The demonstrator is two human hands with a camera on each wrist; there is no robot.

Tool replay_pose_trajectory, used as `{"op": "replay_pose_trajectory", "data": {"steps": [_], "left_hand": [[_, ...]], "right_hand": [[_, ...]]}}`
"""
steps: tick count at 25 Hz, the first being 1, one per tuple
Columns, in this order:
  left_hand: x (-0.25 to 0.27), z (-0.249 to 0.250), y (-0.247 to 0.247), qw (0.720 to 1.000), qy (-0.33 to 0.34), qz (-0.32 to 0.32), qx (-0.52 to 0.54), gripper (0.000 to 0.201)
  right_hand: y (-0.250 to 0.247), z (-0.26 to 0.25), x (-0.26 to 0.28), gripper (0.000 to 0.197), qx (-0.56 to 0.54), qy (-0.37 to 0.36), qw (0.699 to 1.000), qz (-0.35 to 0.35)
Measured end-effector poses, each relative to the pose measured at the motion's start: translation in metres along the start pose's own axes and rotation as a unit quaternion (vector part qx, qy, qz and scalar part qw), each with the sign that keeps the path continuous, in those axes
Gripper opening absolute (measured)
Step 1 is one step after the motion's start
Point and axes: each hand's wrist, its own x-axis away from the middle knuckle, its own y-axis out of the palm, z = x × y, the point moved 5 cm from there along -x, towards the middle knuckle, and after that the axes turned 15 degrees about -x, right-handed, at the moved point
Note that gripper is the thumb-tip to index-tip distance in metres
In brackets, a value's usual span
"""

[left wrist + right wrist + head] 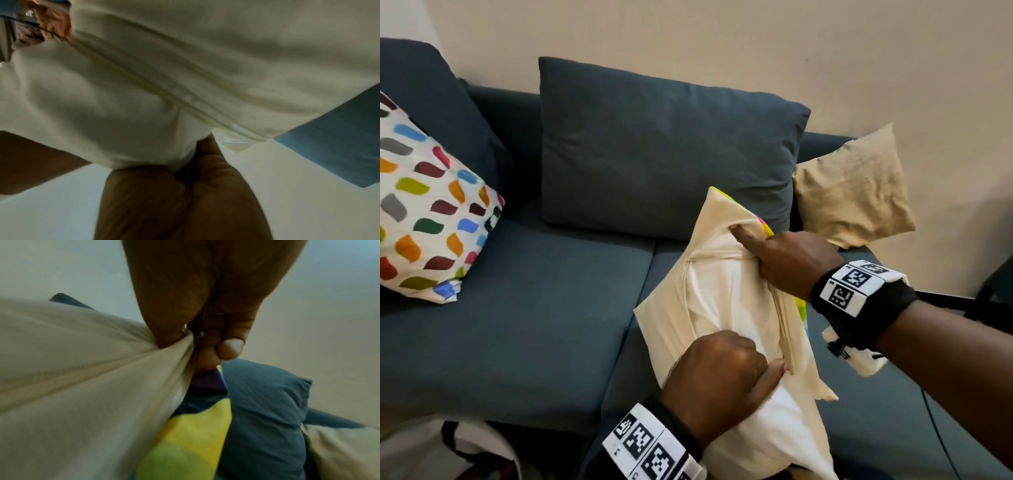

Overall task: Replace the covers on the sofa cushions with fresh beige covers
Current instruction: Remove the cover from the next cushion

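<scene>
Dark cable (941, 442) on the sofa seat, right

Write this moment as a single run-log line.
left hand: grips white cushion insert | right hand: grips inside-out cover | cover: partly off | beige cushion: on sofa

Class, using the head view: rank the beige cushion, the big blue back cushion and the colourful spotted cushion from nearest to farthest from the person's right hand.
From the right hand:
1. Beige cushion, just behind it, at the sofa's right end.
2. Blue back cushion, behind and left, at the middle.
3. Spotted cushion, far left end.
</scene>
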Motion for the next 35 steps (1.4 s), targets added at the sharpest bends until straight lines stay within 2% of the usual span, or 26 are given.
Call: {"op": "replay_pose_trajectory", "data": {"steps": [3, 5, 6, 7, 8, 10, 11, 12, 13, 14, 15, 18, 20, 22, 26, 29, 31, 34, 35], "left_hand": [[0.021, -0.005, -0.005, 0.995, 0.084, -0.044, 0.036, 0.055], [0.03, -0.011, -0.009, 0.99, 0.111, -0.068, 0.048, 0.055], [0.031, -0.016, -0.011, 0.992, 0.09, -0.067, 0.056, 0.054], [0.028, -0.026, -0.014, 0.995, 0.032, -0.054, 0.072, 0.053], [0.024, -0.038, -0.018, 0.993, -0.057, -0.027, 0.102, 0.049], [0.014, -0.061, -0.026, 0.956, -0.256, 0.013, 0.144, 0.037], [0.006, -0.068, -0.026, 0.939, -0.322, -0.014, 0.118, 0.059], [-0.002, -0.073, -0.021, 0.929, -0.353, -0.078, 0.082, 0.088], [-0.011, -0.074, -0.016, 0.922, -0.358, -0.138, 0.048, 0.103], [-0.02, -0.074, -0.011, 0.92, -0.352, -0.171, 0.02, 0.104], [-0.03, -0.073, -0.008, 0.923, -0.34, -0.179, 0.004, 0.093], [-0.057, -0.076, 0.0, 0.949, -0.283, -0.14, 0.001, 0.037], [-0.07, -0.081, 0.003, 0.956, -0.264, -0.118, 0.04, 0.019], [-0.081, -0.079, 0.003, 0.964, -0.235, -0.098, 0.082, 0.013], [-0.096, -0.073, 0.0, 0.965, -0.165, -0.076, 0.191, 0.015], [-0.101, -0.069, -0.006, 0.956, -0.129, -0.08, 0.25, 0.016], [-0.104, -0.062, -0.013, 0.956, -0.097, -0.071, 0.266, 0.014], [-0.115, -0.053, -0.022, 0.955, -0.061, -0.063, 0.283, 0.015], [-0.119, -0.053, -0.023, 0.955, -0.059, -0.061, 0.285, 0.016]], "right_hand": [[0.003, 0.013, -0.012, 0.066, -0.111, 0.035, 0.993, -0.004], [0.017, 0.01, -0.018, 0.046, -0.203, 0.021, 0.978, -0.039], [0.023, 0.005, -0.022, 0.03, -0.257, 0.014, 0.965, -0.046], [0.027, 0.0, -0.026, 0.02, -0.317, 0.021, 0.947, -0.05], [0.03, -0.003, -0.029, 0.02, -0.378, 0.035, 0.924, -0.046], [0.035, -0.008, -0.035, 0.026, -0.442, 0.063, 0.894, -0.029], [0.036, -0.011, -0.038, 0.028, -0.45, 0.063, 0.89, -0.027], [0.037, -0.015, -0.04, 0.03, -0.451, 0.056, 0.89, -0.027], [0.036, -0.018, -0.042, 0.033, -0.446, 0.044, 0.893, -0.025], [0.033, -0.019, -0.044, 0.035, -0.441, 0.033, 0.897, -0.012], [0.027, -0.017, -0.044, 0.037, -0.432, 0.03, 0.901, 0.01], [0.016, 0.007, -0.045, 0.027, -0.381, 0.041, 0.92, 0.082], [0.013, 0.019, -0.041, 0.018, -0.411, 0.037, 0.905, 0.102], [0.007, 0.028, -0.034, 0.027, -0.435, 0.023, 0.892, 0.117], [-0.001, 0.053, -0.026, 0.014, -0.372, 0.074, 0.918, 0.114], [0.002, 0.068, -0.021, 0.013, -0.359, 0.099, 0.921, 0.111], [0.005, 0.078, -0.014, 0.019, -0.39, 0.118, 0.906, 0.116], [0.016, 0.094, 0.0, 0.018, -0.447, 0.185, 0.873, 0.061], [0.019, 0.096, 0.004, 0.018, -0.448, 0.192, 0.872, 0.045]]}}
